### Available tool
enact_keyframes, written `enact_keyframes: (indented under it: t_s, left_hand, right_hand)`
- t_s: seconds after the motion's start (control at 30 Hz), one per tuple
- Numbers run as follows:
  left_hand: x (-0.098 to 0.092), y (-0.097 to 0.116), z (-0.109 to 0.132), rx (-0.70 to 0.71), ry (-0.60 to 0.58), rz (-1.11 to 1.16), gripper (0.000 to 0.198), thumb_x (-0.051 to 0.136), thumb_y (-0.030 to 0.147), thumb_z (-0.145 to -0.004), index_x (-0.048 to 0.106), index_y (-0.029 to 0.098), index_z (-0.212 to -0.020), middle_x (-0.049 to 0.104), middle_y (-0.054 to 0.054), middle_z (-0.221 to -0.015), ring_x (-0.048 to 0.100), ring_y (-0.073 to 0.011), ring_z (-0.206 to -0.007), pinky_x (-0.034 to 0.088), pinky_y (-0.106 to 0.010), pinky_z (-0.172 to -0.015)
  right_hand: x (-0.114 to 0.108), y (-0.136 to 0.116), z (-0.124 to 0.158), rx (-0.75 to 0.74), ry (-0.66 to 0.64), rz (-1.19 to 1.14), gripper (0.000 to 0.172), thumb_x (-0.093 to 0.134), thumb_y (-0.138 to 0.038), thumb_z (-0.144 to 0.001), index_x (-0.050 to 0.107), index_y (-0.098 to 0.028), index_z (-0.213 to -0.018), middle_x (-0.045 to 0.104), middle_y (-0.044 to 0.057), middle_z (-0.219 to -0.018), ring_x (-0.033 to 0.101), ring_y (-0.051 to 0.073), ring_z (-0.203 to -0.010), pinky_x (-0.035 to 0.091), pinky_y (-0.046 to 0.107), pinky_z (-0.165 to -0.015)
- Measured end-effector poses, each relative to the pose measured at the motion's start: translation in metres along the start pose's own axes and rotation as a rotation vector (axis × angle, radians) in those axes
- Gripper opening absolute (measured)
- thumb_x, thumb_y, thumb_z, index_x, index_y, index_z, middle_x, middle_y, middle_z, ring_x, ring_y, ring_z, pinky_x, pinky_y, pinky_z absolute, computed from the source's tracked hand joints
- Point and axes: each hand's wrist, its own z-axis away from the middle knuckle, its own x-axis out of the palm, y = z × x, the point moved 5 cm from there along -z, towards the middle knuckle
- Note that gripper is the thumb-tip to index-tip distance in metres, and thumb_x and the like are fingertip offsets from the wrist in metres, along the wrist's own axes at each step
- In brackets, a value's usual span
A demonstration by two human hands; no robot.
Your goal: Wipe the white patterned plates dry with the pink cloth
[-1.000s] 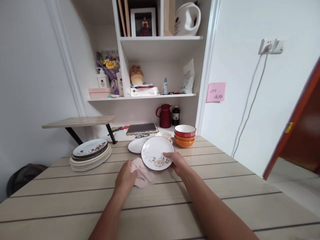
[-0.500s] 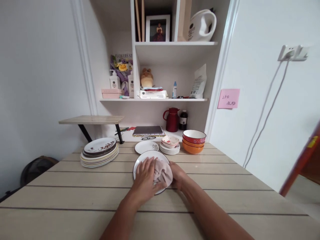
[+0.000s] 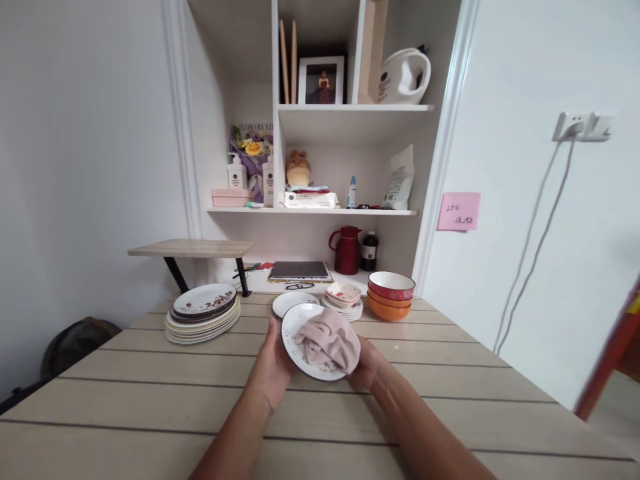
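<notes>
A white plate (image 3: 297, 327) with a dark rim and small printed marks is tilted above the table between my hands. A crumpled pinkish cloth (image 3: 327, 340) lies across its face and hangs over the right rim. My right hand (image 3: 367, 363) grips the plate's right edge, its fingers mostly hidden behind the plate and cloth. My left hand (image 3: 271, 367) is at the left edge, thumb pointing up and apart from the rim, other fingers reaching underneath. Just behind lies another white plate (image 3: 290, 303), partly covered by the tilted one.
On the left stands a stack of plates (image 3: 203, 320) beside a small raised shelf (image 3: 193, 248). Behind the cloth are small plates (image 3: 356, 310) topped by square dishes (image 3: 343, 292), then stacked bowls (image 3: 390, 307). A red jug (image 3: 347, 250) and dark bottle (image 3: 369, 250) stand farther back.
My left hand has let go of the cloth and moved left to the plate's edge. The cloth now rests loose on the plate, which is tilted more. The camera view has tipped upward.
</notes>
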Motion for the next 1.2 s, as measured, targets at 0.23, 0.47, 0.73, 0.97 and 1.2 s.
enact_keyframes:
  t_s: [0.23, 0.47, 0.73, 0.97, 1.2]
  left_hand:
    - [0.017, -0.018, 0.010, -0.247, -0.166, 0.300, 0.053, 0.061, 0.044, -0.083, 0.055, 0.014, -0.127, 0.068, -0.013, -0.118, 0.060, -0.0296, -0.114, 0.045, -0.048, -0.100]
    - [0.001, -0.029, 0.001, -0.221, 0.017, 0.301, 0.034, 0.061, 0.023, -0.084, 0.061, 0.009, -0.115, 0.073, -0.013, -0.105, 0.066, -0.0256, -0.104, 0.048, -0.042, -0.098]
    - [0.000, -0.033, -0.001, -0.194, -0.049, 0.348, 0.039, 0.060, 0.031, -0.085, 0.061, 0.008, -0.116, 0.073, -0.014, -0.103, 0.067, -0.0257, -0.101, 0.048, -0.041, -0.096]
    - [0.007, -0.035, 0.000, -0.186, -0.119, 0.292, 0.045, 0.060, 0.038, -0.085, 0.061, 0.011, -0.121, 0.073, -0.013, -0.103, 0.066, -0.0263, -0.102, 0.046, -0.039, -0.096]
    - [0.002, -0.036, -0.006, -0.214, -0.137, 0.362, 0.052, 0.054, 0.046, -0.087, 0.059, 0.010, -0.124, 0.072, -0.015, -0.107, 0.064, -0.0281, -0.107, 0.042, -0.040, -0.099]
  right_hand:
    - [-0.016, 0.001, -0.003, -0.100, 0.208, 0.237, 0.034, 0.063, -0.037, -0.077, 0.064, -0.016, -0.103, 0.069, 0.005, -0.063, 0.061, 0.018, -0.052, 0.052, 0.030, -0.055]
    - [-0.040, -0.060, 0.027, -0.697, 0.661, 0.611, 0.063, 0.065, -0.033, -0.074, 0.047, -0.026, -0.134, 0.061, -0.003, -0.076, 0.057, 0.015, -0.064, 0.048, 0.024, -0.065]
    - [0.011, -0.038, 0.028, -0.523, 0.257, 0.904, 0.056, 0.062, -0.046, -0.078, 0.053, -0.030, -0.131, 0.060, -0.003, -0.067, 0.052, 0.013, -0.052, 0.043, 0.025, -0.060]
    - [0.036, -0.019, 0.012, -0.641, 0.370, 1.278, 0.030, 0.062, -0.042, -0.078, 0.062, -0.024, -0.102, 0.052, 0.005, -0.106, 0.055, 0.019, -0.092, 0.042, 0.030, -0.082]
    - [0.036, -0.011, 0.018, -0.623, 0.195, 1.537, 0.028, 0.059, -0.011, -0.066, 0.058, -0.022, -0.092, 0.054, 0.005, -0.102, 0.053, 0.019, -0.087, 0.039, 0.028, -0.074]
